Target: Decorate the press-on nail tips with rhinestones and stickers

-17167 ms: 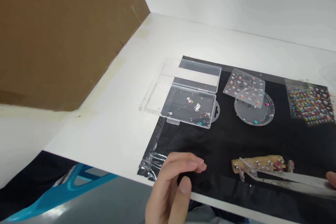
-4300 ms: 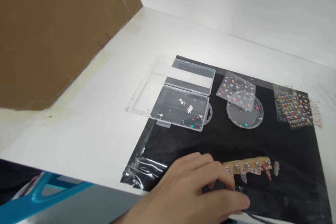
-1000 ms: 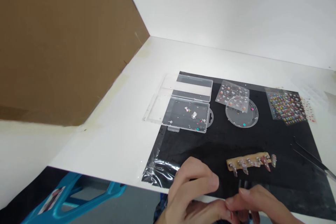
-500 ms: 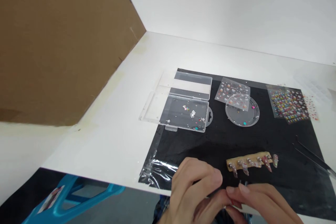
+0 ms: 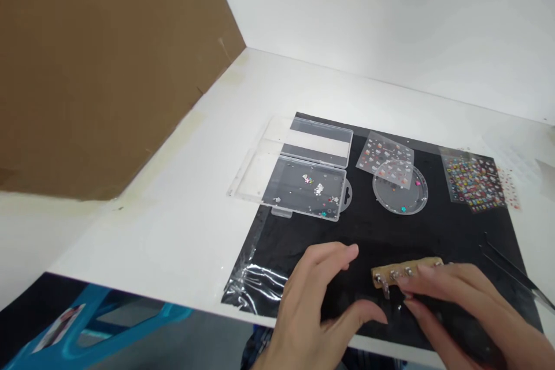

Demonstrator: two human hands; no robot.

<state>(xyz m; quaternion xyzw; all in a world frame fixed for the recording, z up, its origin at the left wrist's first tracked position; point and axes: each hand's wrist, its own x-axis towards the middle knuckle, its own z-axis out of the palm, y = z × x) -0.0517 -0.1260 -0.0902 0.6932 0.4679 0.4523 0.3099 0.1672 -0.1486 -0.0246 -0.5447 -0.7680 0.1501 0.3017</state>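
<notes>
My left hand [image 5: 321, 298] rests open near the front edge of the black mat [image 5: 303, 240], touching nothing but the mat area, with its fingers spread. My right hand [image 5: 459, 303] reaches over the right half of a tan wooden strip [image 5: 390, 273] and hides the nail tips mounted there. Its thumb and fingers lie apart, and I see nothing held between them. Only a few nail tips on the left end of the strip show. Fine metal tweezers [image 5: 515, 272] lie on the mat to the right of that hand.
Behind the hands stand an open clear plastic box [image 5: 303, 191] with scattered glitter pieces, a round clear dish [image 5: 401, 196] partly under a sticker sheet [image 5: 384, 153], and another sticker sheet [image 5: 472, 180]. Brown cardboard [image 5: 87, 69] stands left on the white table [image 5: 173, 214].
The hands have parted. My right hand has moved right and forward over the wooden strip, covering its right half, and my left hand has opened its fingers.
</notes>
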